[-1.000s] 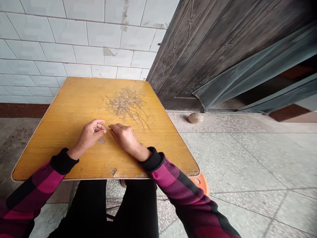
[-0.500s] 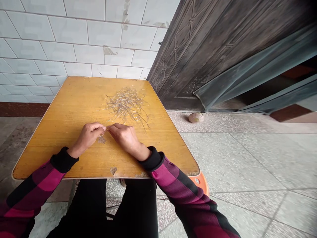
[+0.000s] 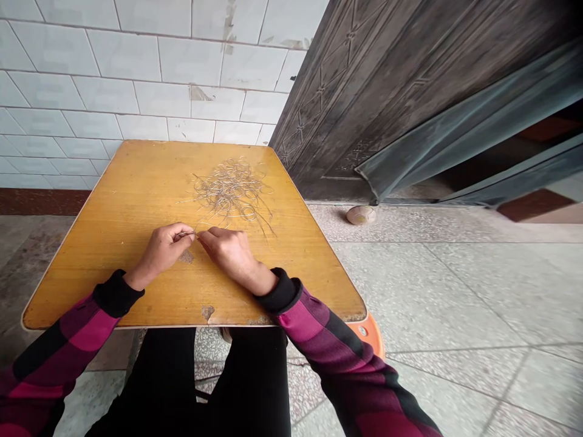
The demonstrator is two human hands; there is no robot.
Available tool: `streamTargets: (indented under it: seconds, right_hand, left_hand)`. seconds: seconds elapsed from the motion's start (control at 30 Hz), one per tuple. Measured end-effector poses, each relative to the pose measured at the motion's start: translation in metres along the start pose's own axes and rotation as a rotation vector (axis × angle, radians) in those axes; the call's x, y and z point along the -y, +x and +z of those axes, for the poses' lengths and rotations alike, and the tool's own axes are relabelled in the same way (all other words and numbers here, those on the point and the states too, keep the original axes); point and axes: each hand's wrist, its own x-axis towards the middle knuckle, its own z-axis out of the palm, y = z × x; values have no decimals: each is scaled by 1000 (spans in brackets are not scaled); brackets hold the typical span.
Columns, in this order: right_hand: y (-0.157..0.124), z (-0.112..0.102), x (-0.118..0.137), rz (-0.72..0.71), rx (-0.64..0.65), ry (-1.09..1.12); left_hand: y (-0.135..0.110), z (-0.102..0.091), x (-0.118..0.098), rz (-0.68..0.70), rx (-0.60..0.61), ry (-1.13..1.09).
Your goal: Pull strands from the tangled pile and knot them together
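Observation:
My left hand (image 3: 161,250) and my right hand (image 3: 228,250) meet fingertip to fingertip near the middle of a yellow wooden table (image 3: 113,206). Both are closed in a pinch on one thin wire piece (image 3: 191,233) held between them just above the tabletop. A loose tangled pile of thin metal wires (image 3: 232,191) lies on the table just beyond my hands, a little to the right. My sleeves are plaid, magenta and black.
A white tiled wall (image 3: 136,73) stands behind the table. A dark carved door (image 3: 387,103) hangs open on the right. A small round object (image 3: 360,215) lies on the speckled floor by the doorstep. An orange stool edge (image 3: 371,334) shows under the table's right corner.
My hands have drawn closer together, pinching the wire tighter; the loop seen at my left fingers a second ago has flattened. The wire pile has not moved.

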Motion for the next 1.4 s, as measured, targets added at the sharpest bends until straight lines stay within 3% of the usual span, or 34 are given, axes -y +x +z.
streamTargets:
  seconds: [0.17,0.33,0.67,0.87,1.07,1.4]
  right_hand:
    - [0,0,1,-11,7,-14]
    - [-1,-1,3,-5,26,-6]
    - [-3,-5,12,45,64,9]
    - [-3,-11,12,85,67,14]
    - [-1,-10,12,137,91,30]
    - [-1,-8,12,136,131,23]
  left_hand:
    - [-1,-1,2,168,-67,248]
    - [-1,-3,-4,213,-79,206]
    - [0,-11,-13,111,-221,93]
    - [2,-17,-7,49,-296,-17]
    - [6,-20,3,26,-451,-188]
    - [10,-25,2,-40,-504,-244]
